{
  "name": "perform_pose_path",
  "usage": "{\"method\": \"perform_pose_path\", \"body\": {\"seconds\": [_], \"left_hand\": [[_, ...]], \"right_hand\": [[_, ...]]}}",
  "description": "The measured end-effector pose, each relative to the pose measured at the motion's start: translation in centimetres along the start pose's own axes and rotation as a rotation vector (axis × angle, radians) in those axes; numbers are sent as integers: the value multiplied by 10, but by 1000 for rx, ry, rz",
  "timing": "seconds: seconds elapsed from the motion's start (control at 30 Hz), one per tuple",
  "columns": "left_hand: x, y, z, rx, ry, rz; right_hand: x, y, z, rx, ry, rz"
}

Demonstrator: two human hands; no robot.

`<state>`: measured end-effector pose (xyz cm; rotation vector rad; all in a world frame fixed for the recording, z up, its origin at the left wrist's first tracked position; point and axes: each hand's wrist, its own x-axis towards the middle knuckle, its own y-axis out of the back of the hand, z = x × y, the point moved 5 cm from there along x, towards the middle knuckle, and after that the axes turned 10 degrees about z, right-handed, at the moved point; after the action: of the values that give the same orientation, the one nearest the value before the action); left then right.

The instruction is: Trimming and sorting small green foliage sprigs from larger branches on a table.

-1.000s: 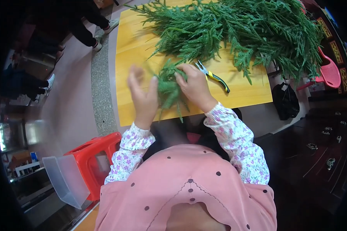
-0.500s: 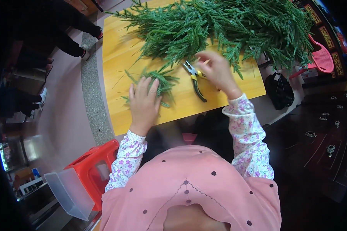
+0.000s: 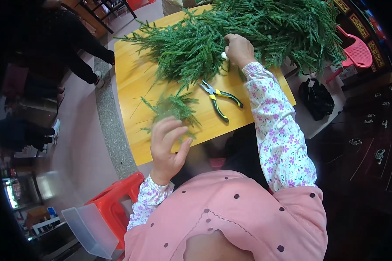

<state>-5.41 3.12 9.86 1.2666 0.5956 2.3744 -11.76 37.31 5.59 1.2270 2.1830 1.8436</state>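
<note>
Your view is evenly and softly lit, bright over the yellow wooden surface, with only faint shadows under the heap of green needle-leaved branches. Your raised left hand is slightly motion-blurred. Fisheye bending curves the surface edges, and the rim falls into black vignette, especially right.

A red plastic stool stands on the floor just below and to the left of the nearer hand, with a clear plastic bin lower still beside it. Past the farther hand, off the worktop's right edge, sits a pink plastic chair, and a black bag lies on the floor beneath it. Far to the left, another person's dark-trousered legs stand by a grey stone strip in the floor.
</note>
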Motion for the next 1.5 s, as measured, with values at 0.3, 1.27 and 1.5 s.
{"method": "perform_pose_path", "body": {"seconds": [0.3,1.27,1.5], "left_hand": [[-7,-45,-5,-564,500,-302],[-26,-81,-18,-748,763,65],[-25,-63,-11,-478,618,73]], "right_hand": [[-77,107,-11,1334,-188,241],[-234,92,-56,1409,-553,-106],[-224,70,-57,1307,-535,-172]]}}
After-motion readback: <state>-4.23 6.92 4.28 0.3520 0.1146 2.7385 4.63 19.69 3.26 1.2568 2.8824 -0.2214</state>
